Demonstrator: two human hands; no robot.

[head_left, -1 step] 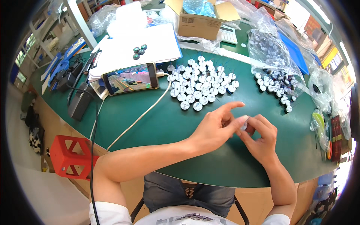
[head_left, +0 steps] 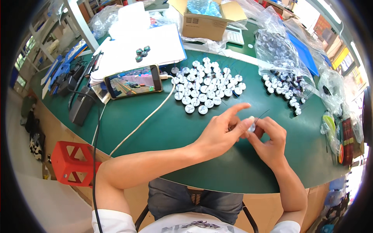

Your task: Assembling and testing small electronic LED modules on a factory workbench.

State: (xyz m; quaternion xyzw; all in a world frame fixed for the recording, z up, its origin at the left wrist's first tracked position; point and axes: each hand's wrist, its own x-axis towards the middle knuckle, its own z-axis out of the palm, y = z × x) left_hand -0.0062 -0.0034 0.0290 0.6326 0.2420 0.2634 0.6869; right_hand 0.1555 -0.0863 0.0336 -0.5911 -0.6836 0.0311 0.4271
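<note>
Across the work table [head_left: 182, 128]: a curved green top spreads beneath the person's bare forearms [head_left: 155, 163], which reach in over its near edge.
Clear plastic bag [head_left: 274, 46]: at far right, packed with small parts, with white-topped pieces [head_left: 278, 86] spread from its mouth.
Cardboard box [head_left: 204, 28]: flaps up at the far side, blue bubble wrap [head_left: 204, 7] inside.
Loose cluster [head_left: 202, 88]: dozens of round, white-topped parts lie mid-table, left of the bag.
Left hand [head_left: 220, 131]: pinching a small round piece [head_left: 253, 127] at the thumb tip, index finger stretched clear of it, other fingers partly hidden.
Right hand [head_left: 271, 139]: thumb and curled fingers gripping the same piece from the right.
Phone [head_left: 134, 82]: screen lit, propped left of the cluster.
Held between: the piece sits at the meeting fingertips, over the green top, largely covered.
Thin dark wire [head_left: 264, 113]: slants from the piece toward upper right, past the right fingers.
</note>
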